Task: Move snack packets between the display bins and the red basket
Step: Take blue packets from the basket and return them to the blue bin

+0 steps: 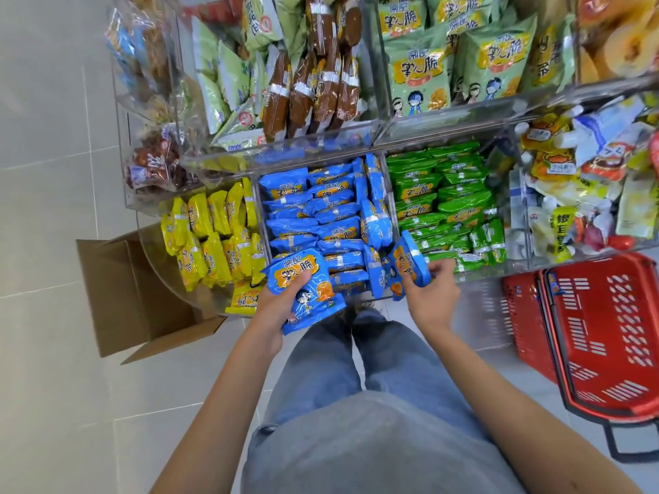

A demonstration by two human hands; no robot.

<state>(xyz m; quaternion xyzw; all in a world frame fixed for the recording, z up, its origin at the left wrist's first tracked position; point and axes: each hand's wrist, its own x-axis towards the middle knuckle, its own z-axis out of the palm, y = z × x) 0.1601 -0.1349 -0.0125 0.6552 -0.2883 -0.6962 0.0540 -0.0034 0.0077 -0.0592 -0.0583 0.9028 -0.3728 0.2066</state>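
My left hand point(281, 308) is curled round a stack of blue packets point(306, 290), thumb on top, just in front of the blue bin point(259, 215). The fingers of my right hand point(433, 294) pinch a single blue packet point(410, 265) on edge at the bin's front right corner. The red basket point(606, 336) sits on the floor to the right, well apart. I can't tell which way the packet is going. Either way, I'd hold it upright in line with the row and squeeze the stack so nothing slides.

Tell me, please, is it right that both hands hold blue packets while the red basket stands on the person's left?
Not quite: the head view shows the red basket on the person's right. The left hand and right hand do each hold blue packets.
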